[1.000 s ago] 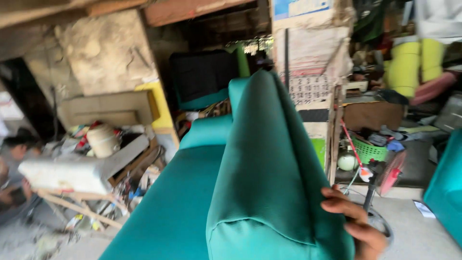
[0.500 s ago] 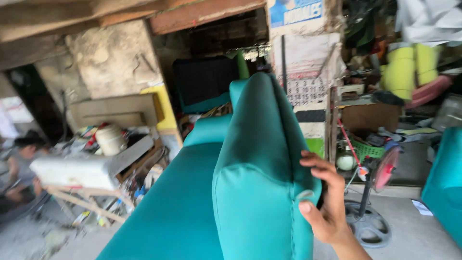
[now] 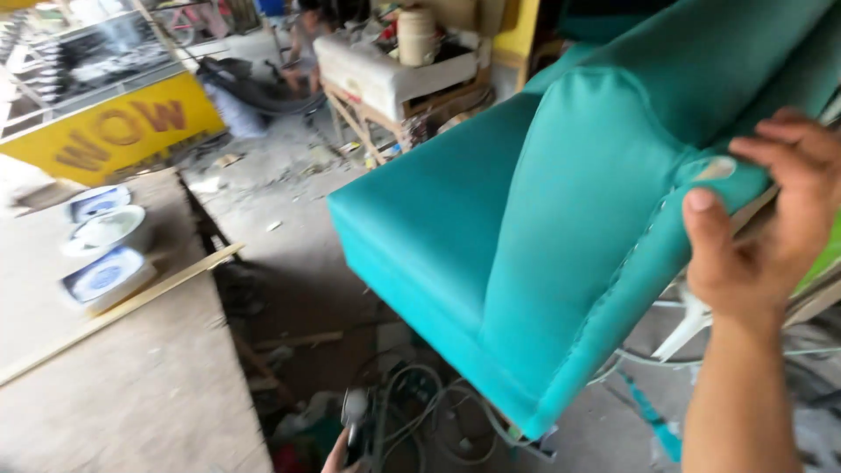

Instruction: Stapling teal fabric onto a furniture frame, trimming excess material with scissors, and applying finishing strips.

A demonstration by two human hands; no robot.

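A teal upholstered sofa (image 3: 455, 219) stands on the concrete floor, its padded side panel (image 3: 578, 228) facing me. My right hand (image 3: 762, 219) grips the rear edge of that panel, thumb on the teal fabric and fingers curled over a spot where pale backing shows. Only a sliver of my left hand (image 3: 337, 454) shows at the bottom edge, touching a small grey tool (image 3: 355, 412) among hoses. Whether it grasps the tool is unclear.
A wooden workbench (image 3: 131, 385) at the left bears three round tins (image 3: 105, 236) and a long wooden strip (image 3: 123, 311). A yellow signboard (image 3: 114, 131) leans behind it. Cables (image 3: 420, 412) tangle under the sofa. A white cushion on a wooden frame (image 3: 385, 74) and a crouching person (image 3: 302, 44) are farther back.
The view has swung down and to the left, bringing in the workbench and floor. My right hand has shifted from the panel's side to pinching its rear edge.
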